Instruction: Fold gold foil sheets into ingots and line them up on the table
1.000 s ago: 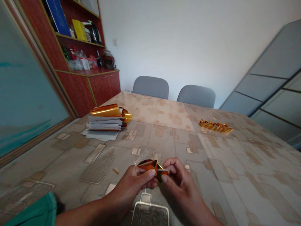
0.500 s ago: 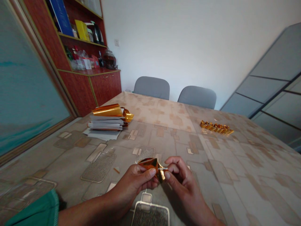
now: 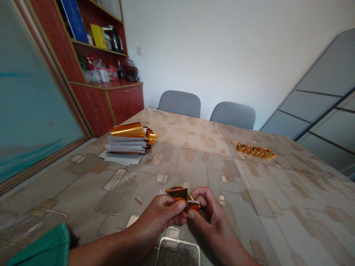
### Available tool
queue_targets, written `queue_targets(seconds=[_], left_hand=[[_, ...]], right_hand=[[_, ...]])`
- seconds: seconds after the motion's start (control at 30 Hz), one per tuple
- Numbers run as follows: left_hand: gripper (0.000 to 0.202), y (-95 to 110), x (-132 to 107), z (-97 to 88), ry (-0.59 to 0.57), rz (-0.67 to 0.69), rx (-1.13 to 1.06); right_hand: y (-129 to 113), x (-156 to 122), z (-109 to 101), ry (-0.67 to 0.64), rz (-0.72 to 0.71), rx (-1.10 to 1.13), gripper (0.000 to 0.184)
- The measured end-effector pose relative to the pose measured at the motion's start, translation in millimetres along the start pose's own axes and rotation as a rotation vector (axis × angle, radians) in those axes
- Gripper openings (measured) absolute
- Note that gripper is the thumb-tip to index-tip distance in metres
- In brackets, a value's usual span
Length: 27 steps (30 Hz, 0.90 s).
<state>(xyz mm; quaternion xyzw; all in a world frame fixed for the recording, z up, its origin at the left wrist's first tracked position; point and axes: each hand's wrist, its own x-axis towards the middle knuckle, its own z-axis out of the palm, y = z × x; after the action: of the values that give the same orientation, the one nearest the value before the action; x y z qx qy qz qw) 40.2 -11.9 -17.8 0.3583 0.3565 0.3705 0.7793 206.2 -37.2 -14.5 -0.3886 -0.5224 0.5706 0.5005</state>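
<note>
Down goes the thumb of the right hand [image 3: 211, 212], and the short end of the folded gold paper [image 3: 178, 193] has turned with it — its shiny orange face now shows where a pale edge did half a second ago. That suggests the right end is what's being shaped. The left hand [image 3: 168, 211] has thumb and fingers clamped on the longer end; the right pinches the short one, fingertips partly hidden behind it. Paper's up between both hands, over the near part of the surface [image 3: 277, 218]. Room to move? Plenty ahead, it seems — the paper stack [image 3: 126, 147] sits well apart by the left edge, the row of gold pieces [image 3: 255, 150] near the far right corner, and just a scrap [image 3: 138, 200] near the left hand.
</note>
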Motion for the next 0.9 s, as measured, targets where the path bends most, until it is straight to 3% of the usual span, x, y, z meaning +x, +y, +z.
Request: queue_targets(seconds=[0.13, 0.3, 0.43, 0.7, 0.9], left_hand=[[0.045, 3.0, 0.9, 3.1, 0.063, 0.043, -0.014], [0.047, 3.8, 4.4, 1.4, 0.092, 0.114, 0.034], [0.049, 3.8, 5.5, -0.6, 0.077, 0.148, 0.046], [0.050, 4.9, 6.3, 0.0, 0.105, 0.187, 0.063], [0.049, 3.7, 7.5, 0.5, 0.138, 0.193, 0.046]], right_hand=[[1.3, -0.8, -0.6, -0.066, 0.057, 0.157, 0.036], [5.7, -1.2, 1.2, -0.052, 0.007, 0.229, 0.025], [7.4, -0.3, -0.9, -0.092, 0.025, 0.313, 0.030], [14.5, 2.7, -5.9, -0.070, 0.003, 0.285, 0.024], [6.8, 0.9, -0.9, -0.027, 0.106, 0.223, 0.046]])
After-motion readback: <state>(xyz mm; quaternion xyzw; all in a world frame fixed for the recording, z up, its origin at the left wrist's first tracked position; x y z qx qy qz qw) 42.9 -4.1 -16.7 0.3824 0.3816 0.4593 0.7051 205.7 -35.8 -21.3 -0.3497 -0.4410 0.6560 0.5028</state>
